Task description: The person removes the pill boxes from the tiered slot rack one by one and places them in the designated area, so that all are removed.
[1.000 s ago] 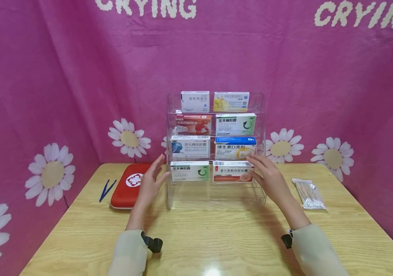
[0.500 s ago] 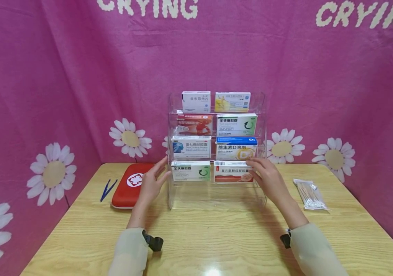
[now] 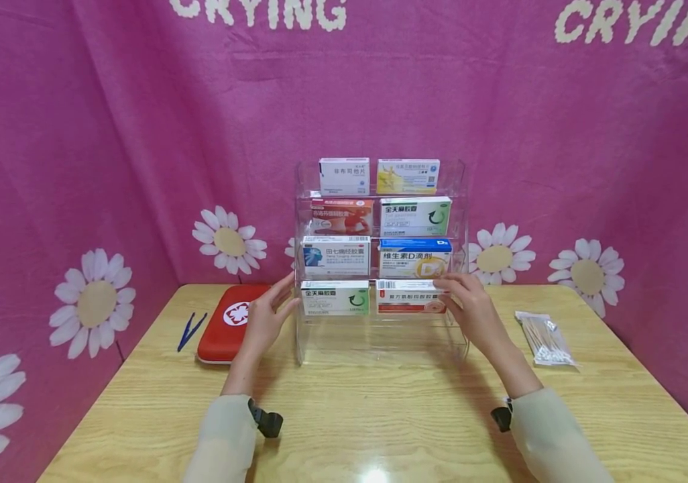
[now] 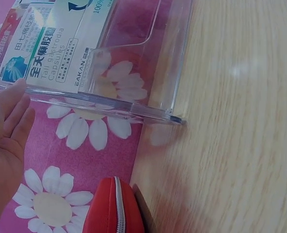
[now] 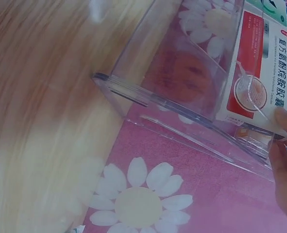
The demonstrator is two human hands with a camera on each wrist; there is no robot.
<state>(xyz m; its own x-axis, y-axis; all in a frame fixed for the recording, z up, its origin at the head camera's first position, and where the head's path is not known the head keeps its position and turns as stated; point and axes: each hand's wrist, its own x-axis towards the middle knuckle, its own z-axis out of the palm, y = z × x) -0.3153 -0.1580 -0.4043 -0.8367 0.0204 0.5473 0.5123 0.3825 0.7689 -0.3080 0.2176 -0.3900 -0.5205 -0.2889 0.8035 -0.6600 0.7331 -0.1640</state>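
Note:
A clear acrylic tiered rack (image 3: pixel 332 343) stands on the table, with medicine boxes in pairs on its tiers. My right hand (image 3: pixel 475 315) pinches the upper right corner of a red-and-white medicine box (image 3: pixel 407 299) on the lowest filled tier. In the right wrist view its thumb (image 5: pixel 285 119) lies on that box's front. My left hand (image 3: pixel 264 325) touches the rack's left side with its fingers extended, beside a green-and-white medicine box (image 3: pixel 334 300). A blue-topped vitamin D box (image 3: pixel 413 260) sits one tier above the red-and-white one.
A red zippered first-aid case (image 3: pixel 223 335) lies left of the rack, partly behind my left hand. Blue tweezers (image 3: pixel 190 332) lie farther left. At the right is a clear bag of cotton swabs (image 3: pixel 544 339). A pink flowered curtain (image 3: pixel 380 100) closes off the back and sides.
My right thumb and fingers have drawn a little closer together at the red-and-white box, whose lower edge appears slightly higher. My left hand has moved slightly onto the rack's side.

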